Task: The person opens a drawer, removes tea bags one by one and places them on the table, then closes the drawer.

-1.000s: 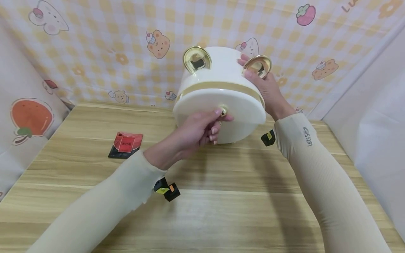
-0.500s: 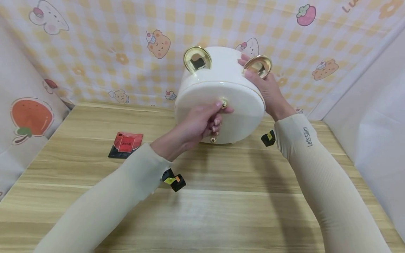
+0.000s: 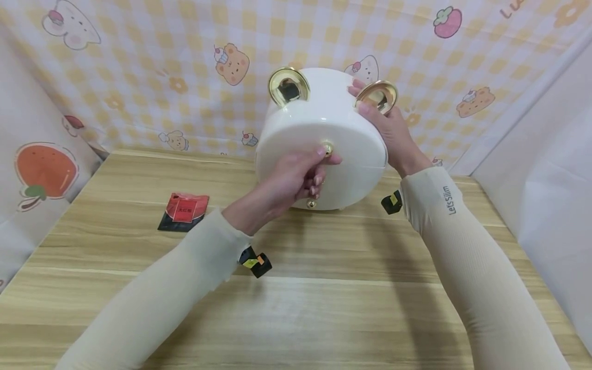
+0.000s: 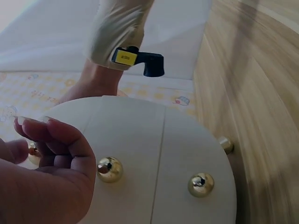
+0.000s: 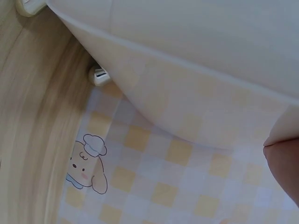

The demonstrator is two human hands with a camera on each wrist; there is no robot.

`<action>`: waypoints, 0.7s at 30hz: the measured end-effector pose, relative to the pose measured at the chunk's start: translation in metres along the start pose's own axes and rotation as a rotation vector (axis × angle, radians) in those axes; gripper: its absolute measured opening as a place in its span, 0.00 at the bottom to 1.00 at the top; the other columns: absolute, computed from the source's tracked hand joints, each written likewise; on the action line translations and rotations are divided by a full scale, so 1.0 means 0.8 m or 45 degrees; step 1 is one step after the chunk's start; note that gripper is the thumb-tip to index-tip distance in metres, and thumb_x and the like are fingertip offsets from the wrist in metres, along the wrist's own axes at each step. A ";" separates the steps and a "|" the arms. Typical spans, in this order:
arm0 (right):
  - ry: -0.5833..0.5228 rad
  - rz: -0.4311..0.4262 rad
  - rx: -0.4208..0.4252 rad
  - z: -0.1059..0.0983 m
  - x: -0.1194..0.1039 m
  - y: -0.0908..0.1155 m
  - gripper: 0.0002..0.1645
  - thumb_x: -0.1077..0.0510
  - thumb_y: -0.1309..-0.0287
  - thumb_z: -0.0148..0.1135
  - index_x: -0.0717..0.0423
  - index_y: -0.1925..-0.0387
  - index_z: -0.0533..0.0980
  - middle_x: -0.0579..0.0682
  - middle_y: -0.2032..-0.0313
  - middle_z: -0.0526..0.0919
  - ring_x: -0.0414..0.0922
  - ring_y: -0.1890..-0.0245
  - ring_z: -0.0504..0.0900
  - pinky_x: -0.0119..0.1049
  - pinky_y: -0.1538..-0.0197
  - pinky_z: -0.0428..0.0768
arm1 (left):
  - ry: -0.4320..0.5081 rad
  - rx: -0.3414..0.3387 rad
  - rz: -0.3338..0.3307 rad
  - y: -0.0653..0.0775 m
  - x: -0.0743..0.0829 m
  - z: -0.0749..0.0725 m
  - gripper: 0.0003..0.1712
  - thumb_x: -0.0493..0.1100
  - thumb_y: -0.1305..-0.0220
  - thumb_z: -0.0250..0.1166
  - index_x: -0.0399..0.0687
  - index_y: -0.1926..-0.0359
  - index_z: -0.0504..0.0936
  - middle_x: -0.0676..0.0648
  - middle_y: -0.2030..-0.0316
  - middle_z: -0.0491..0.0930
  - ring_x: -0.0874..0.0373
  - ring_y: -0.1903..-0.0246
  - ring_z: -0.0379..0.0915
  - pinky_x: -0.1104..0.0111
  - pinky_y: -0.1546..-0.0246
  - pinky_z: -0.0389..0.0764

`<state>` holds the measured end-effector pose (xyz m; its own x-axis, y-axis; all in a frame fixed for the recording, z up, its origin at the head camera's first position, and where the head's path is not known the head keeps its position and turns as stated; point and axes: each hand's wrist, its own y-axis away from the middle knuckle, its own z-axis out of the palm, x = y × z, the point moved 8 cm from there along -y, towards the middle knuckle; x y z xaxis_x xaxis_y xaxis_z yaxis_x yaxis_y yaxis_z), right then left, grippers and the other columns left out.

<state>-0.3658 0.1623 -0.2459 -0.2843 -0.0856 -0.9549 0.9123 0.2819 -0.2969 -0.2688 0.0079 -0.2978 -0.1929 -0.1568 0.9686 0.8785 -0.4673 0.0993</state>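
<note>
Left hand [image 3: 298, 177] pinching the top knob [image 3: 329, 148], right hand [image 3: 395, 133] gripping a gold ear [image 3: 379, 96] — white box [image 3: 324, 90] near the worktop's [image 3: 324, 318] back edge — drawer [image 3: 358, 146] nearly home, I'd judge; next wants release.

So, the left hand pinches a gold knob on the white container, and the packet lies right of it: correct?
Wrong side: the head view shows the packet left of the white container. The left hand does pinch a gold knob.
</note>
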 end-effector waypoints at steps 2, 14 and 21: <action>0.012 0.002 -0.002 0.000 0.001 0.000 0.27 0.54 0.37 0.58 0.56 0.37 0.71 0.43 0.31 0.64 0.38 0.30 0.60 0.32 0.35 0.62 | -0.028 -0.013 -0.004 0.001 -0.005 -0.002 0.24 0.53 0.27 0.48 0.41 0.45 0.78 0.51 0.79 0.66 0.60 0.80 0.61 0.72 0.76 0.67; -0.015 0.029 0.020 -0.002 0.002 0.002 0.27 0.53 0.38 0.60 0.53 0.38 0.73 0.37 0.32 0.65 0.41 0.33 0.65 0.31 0.45 0.73 | -0.029 0.061 -0.296 0.015 -0.059 -0.024 0.24 0.51 0.28 0.48 0.36 0.46 0.75 0.52 0.81 0.69 0.63 0.83 0.64 0.74 0.77 0.70; 0.018 0.019 0.021 -0.002 0.000 0.000 0.26 0.53 0.37 0.59 0.54 0.38 0.73 0.40 0.31 0.64 0.37 0.31 0.61 0.30 0.39 0.66 | 0.084 0.008 -0.348 0.007 -0.073 -0.021 0.28 0.56 0.27 0.45 0.38 0.41 0.71 0.52 0.78 0.69 0.63 0.81 0.64 0.73 0.74 0.70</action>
<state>-0.3662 0.1635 -0.2463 -0.2747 -0.0681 -0.9591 0.9213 0.2669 -0.2829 -0.2595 -0.0001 -0.3579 -0.4511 -0.0821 0.8887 0.7926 -0.4945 0.3566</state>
